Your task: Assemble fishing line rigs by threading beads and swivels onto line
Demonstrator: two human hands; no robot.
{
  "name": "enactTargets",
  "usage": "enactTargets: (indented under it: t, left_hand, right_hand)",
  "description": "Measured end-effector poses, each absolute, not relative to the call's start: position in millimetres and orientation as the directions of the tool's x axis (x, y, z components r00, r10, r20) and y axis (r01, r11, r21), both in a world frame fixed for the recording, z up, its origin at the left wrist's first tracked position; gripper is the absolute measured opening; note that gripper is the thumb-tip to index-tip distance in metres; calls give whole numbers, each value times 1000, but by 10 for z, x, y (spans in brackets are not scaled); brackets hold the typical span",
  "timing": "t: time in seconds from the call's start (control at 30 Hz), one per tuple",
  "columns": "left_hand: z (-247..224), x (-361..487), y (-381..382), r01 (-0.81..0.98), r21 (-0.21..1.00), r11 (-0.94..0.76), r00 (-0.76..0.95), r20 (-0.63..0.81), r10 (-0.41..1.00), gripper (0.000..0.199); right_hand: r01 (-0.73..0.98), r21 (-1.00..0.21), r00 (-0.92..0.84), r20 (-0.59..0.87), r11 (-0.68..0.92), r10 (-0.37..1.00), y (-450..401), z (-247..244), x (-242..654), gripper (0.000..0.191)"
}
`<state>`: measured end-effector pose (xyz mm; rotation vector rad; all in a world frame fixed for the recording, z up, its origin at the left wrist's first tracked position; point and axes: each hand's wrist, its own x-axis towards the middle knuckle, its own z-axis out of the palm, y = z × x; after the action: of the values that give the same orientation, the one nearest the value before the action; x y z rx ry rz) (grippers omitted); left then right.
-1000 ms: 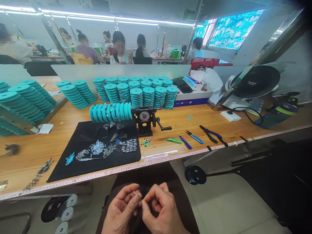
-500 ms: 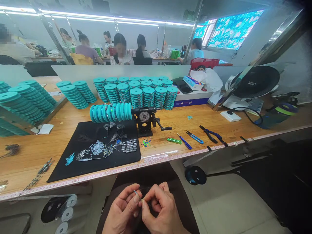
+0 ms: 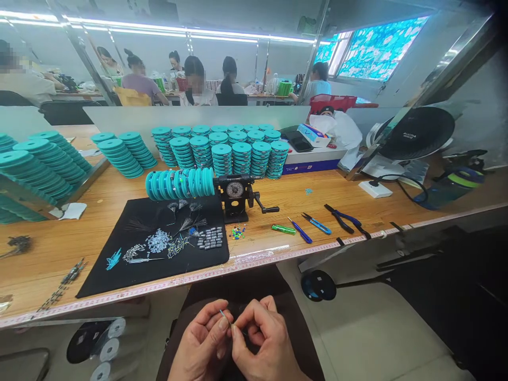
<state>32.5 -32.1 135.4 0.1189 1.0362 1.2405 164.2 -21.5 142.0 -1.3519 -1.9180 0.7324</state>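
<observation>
Above my lap, my left hand [image 3: 203, 338] pinches a thin light-blue piece [image 3: 223, 314], like a short sleeve, between thumb and forefinger. My right hand [image 3: 264, 341] is closed right beside it, thumb and forefinger pressed together at the piece's lower end. Whatever the right fingertips grip is too fine to make out. On the bench beyond, a black mat [image 3: 130, 283] bears similar light-blue pieces [image 3: 114, 259], a pile of pale small parts [image 3: 157, 241] and grey cylinders [image 3: 211, 238]. A hand-cranked winder [image 3: 235, 198] carries a row of teal spools [image 3: 180, 184].
Stacked teal spools [image 3: 238, 151] line the bench's back. Right of the winder lie a green tube [image 3: 283, 229], a blue-handled pointed tool [image 3: 300, 230], thread snips [image 3: 317, 223] and pliers [image 3: 342, 218]. A measuring tape [image 3: 159, 292] runs along the front edge. Several people sit behind the partition.
Almost nothing differs. Both hands stay together over my lap with the light-blue piece held in the same pinch.
</observation>
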Motion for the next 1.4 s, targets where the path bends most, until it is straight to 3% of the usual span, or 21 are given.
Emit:
enactTargets:
  t: [0.77, 1.0, 1.23, 1.4]
  left_hand:
    - [1284, 298, -380, -645, 699, 310, -103, -481, 871, 37]
    - [1295, 302, -394, -614, 726, 311, -122, -476, 871, 37]
    - [1298, 297, -405, -553, 778, 298, -158, -449, 879, 39]
    - [1326, 297, -406, -521, 807, 279, -180, -423, 888, 38]
  right_hand:
    - [581, -749, -250, 207, 317, 946, -219, 1421, 1644, 12]
    - [578, -773, -245, 144, 263, 959, -225, 1408, 1642, 11]
    - [509, -859, -223, -64, 60, 973, -184, 1488, 1623, 11]
    - [226, -960, -255, -223, -167, 941, -157, 1523, 1617, 14]
